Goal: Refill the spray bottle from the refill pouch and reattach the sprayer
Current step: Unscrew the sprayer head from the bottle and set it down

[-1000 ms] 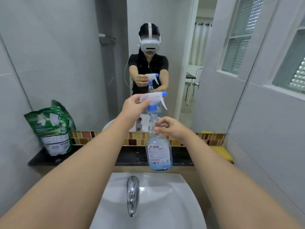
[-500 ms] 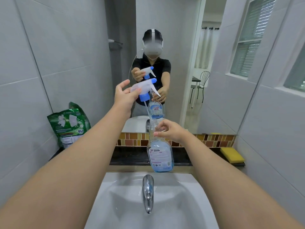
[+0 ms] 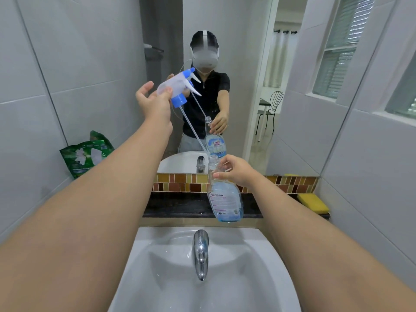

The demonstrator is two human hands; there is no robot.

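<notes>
1. Head view: left hand (image 3: 155,102) pinches the sprayer (image 3: 177,86), lifted off; its tube (image 3: 193,129) nearly clears the neck.
2. Right hand (image 3: 236,172) fingers grip the bottle (image 3: 225,199) above the sink (image 3: 202,278).
3. Green pouch (image 3: 86,156) sits untouched; pouring and reattaching remain.

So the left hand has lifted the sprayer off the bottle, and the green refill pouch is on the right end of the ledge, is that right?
Not quite. The head view shows the green refill pouch at the left end of the ledge. The rest holds: the left hand holds the sprayer above the bottle.

Home bathroom: sink (image 3: 265,248), mirror (image 3: 236,91), tiles.
</notes>
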